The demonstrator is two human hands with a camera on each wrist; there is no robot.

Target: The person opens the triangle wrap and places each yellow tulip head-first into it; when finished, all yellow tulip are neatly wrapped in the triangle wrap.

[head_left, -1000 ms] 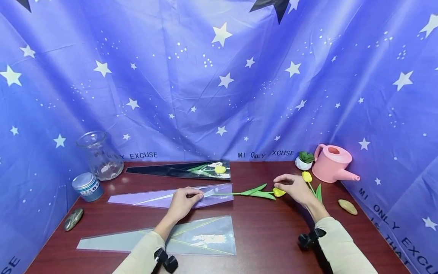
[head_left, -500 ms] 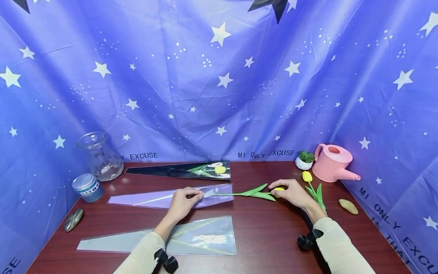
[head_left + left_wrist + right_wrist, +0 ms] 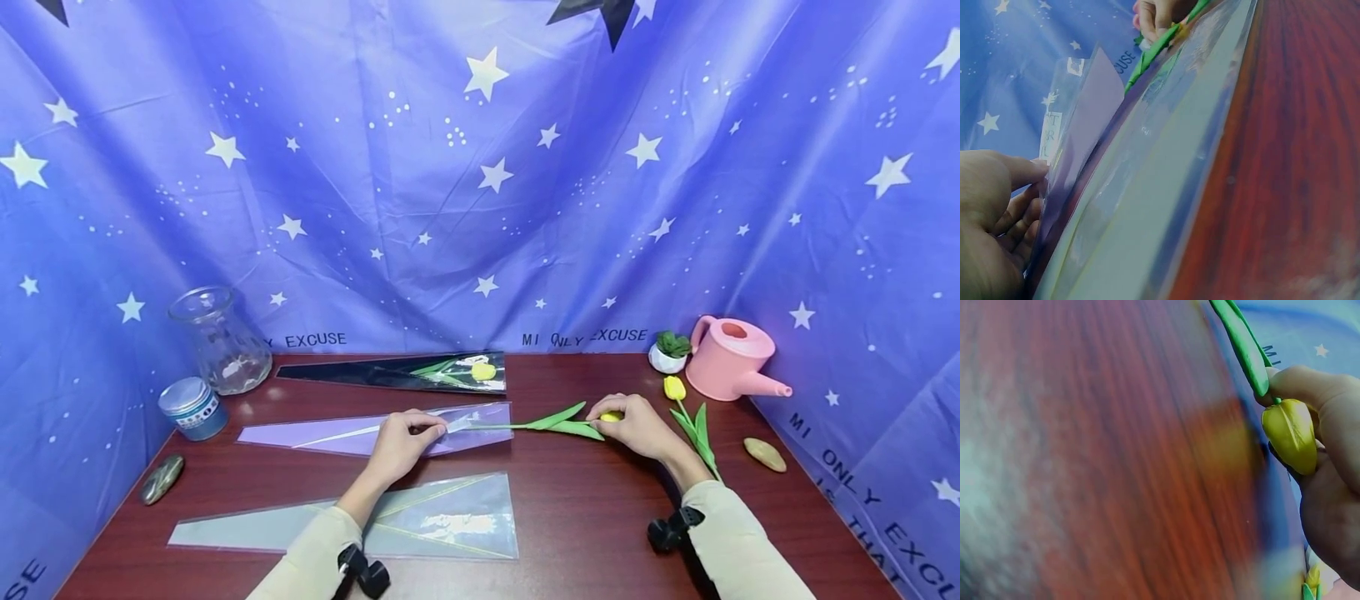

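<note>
My left hand (image 3: 405, 443) pinches the clear front film of the purple flower sleeve (image 3: 300, 435), which lies flat in the middle row. In the left wrist view, thumb and finger (image 3: 1025, 170) hold that film lifted from the purple backing. An artificial tulip (image 3: 558, 421) lies with its bare stem inside the sleeve's wide right end and its green leaves outside. My right hand (image 3: 636, 427) pinches its stem just behind the flower. The yellow flower head (image 3: 1291, 436) sits in the cup of the palm in the right wrist view, partly hidden by fingers in the head view.
Behind lies a black sleeve (image 3: 337, 374) with a yellow tulip inside; in front, a grey sleeve (image 3: 247, 528). A second tulip (image 3: 693, 425), pink watering can (image 3: 731, 358), potted succulent (image 3: 667, 352) and stone (image 3: 765, 455) stand right. Glass vase (image 3: 232, 350), blue jar (image 3: 192, 410) and dark stone (image 3: 162, 480) are left.
My right hand has moved slightly left over the flower head, and its fingertips have come together on the stem. The left hand stays at the purple sleeve.
</note>
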